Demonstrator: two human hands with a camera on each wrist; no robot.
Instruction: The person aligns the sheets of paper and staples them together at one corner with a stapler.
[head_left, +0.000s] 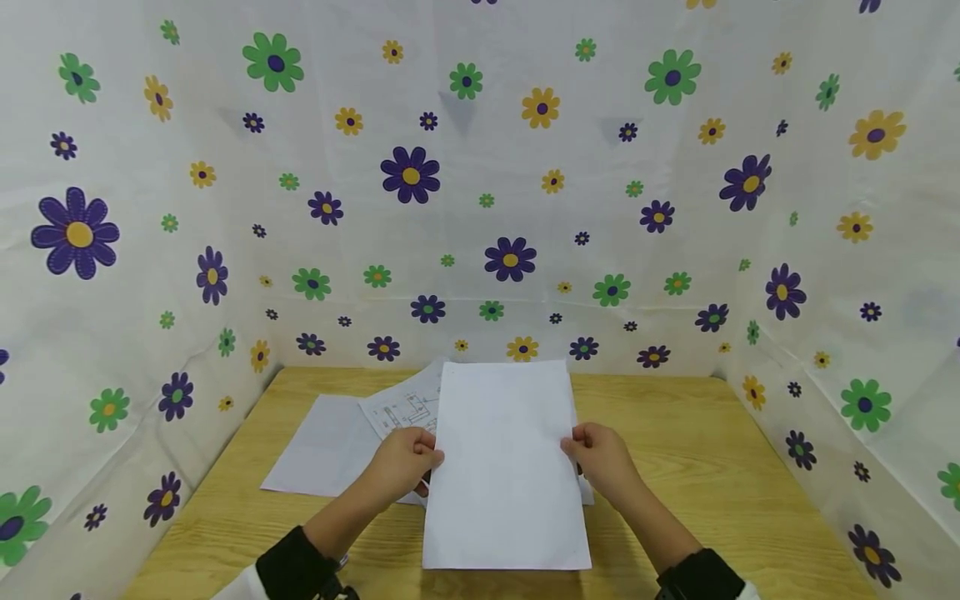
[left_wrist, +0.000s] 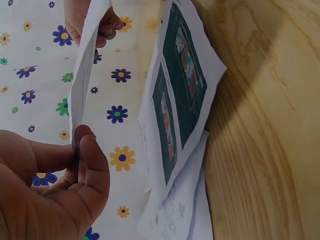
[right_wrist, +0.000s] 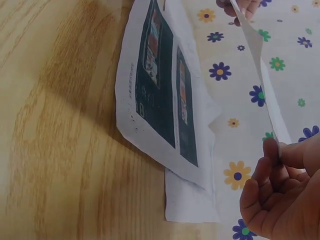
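Note:
In the head view a white paper sheet (head_left: 507, 467) is held up over the table, its blank face toward me. My left hand (head_left: 403, 460) pinches its left edge between thumb and curled fingers. On the opposite edge, my right hand (head_left: 602, 458) pinches it the same way. Both wrist views show the sheet nearly edge-on, raised above other papers. Beneath it lies a printed sheet (left_wrist: 187, 75) with dark green picture panels, also visible in the right wrist view as a printed sheet (right_wrist: 165, 90). The held sheet hides most of it from the head camera.
Left of the held sheet, a blank paper (head_left: 318, 450) and a sheet with line diagrams (head_left: 408, 408) overlap on the wooden table (head_left: 675, 433). Flower-patterned cloth (head_left: 510, 167) hangs at the back and both sides.

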